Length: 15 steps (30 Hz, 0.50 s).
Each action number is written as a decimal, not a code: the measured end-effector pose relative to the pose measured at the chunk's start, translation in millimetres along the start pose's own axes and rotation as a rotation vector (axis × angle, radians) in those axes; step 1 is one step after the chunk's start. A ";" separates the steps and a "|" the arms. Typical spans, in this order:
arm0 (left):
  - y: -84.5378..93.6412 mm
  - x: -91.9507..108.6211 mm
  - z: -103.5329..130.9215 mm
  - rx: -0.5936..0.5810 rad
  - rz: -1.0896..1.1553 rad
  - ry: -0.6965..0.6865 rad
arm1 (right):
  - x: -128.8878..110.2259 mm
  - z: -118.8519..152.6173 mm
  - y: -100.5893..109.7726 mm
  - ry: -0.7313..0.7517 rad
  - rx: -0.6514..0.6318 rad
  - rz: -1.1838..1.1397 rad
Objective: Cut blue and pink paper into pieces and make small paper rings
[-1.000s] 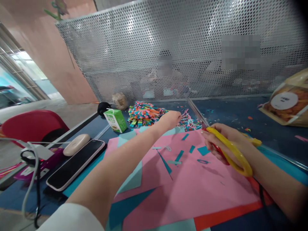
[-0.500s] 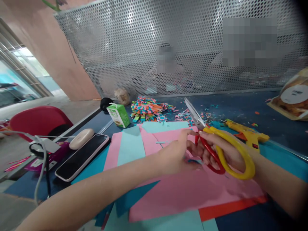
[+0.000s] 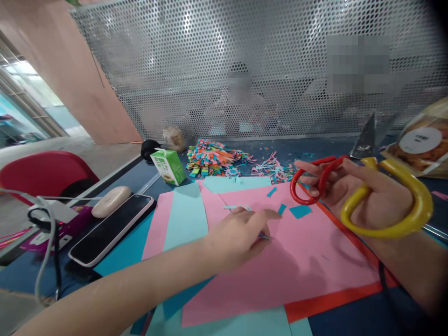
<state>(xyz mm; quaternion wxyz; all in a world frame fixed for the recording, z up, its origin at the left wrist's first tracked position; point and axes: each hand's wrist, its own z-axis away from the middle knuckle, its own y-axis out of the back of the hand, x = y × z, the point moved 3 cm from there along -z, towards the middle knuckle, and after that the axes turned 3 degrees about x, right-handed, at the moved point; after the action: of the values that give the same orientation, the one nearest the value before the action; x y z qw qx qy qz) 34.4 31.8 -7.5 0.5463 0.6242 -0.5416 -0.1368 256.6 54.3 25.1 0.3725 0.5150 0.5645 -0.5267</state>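
My right hand (image 3: 374, 191) holds a pair of scissors (image 3: 313, 198) by the handles, one red and one yellow, raised above the right side of the paper. The handles are spread, and the blades point up and away. Low over the pink paper (image 3: 297, 261), my left hand (image 3: 241, 233) has curled fingers, with a thin dark sliver showing under them that I cannot make out. Between the hands, a teal paper piece (image 3: 300, 211) and two smaller teal scraps (image 3: 282, 209) lie on the pink sheet. A light blue strip (image 3: 233, 207) lies just behind my left hand.
A pile of colourful fringed paper (image 3: 210, 156) and shredded scraps (image 3: 273, 168) lie by the perforated metal screen (image 3: 175, 70). A green drink carton (image 3: 168, 167), a phone (image 3: 112, 231) and a cream case (image 3: 111, 201) are at left. A snack bag (image 3: 420, 140) stands at right.
My right hand has moved right with the scissors, which have turned and spread. My left hand has moved slightly left, apart from the right. Teal pieces now show on the pink paper.
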 end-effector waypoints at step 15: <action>0.8 15.0 18.5 0.152 -0.341 -0.382 | 20.5 3.8 -4.9 0.080 0.076 0.209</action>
<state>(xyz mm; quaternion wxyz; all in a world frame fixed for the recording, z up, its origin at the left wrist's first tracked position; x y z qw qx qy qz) 25.5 9.7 -7.3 0.3547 0.7085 -0.5307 -0.3008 247.4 54.9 5.8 0.3829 0.6053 0.5018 -0.4849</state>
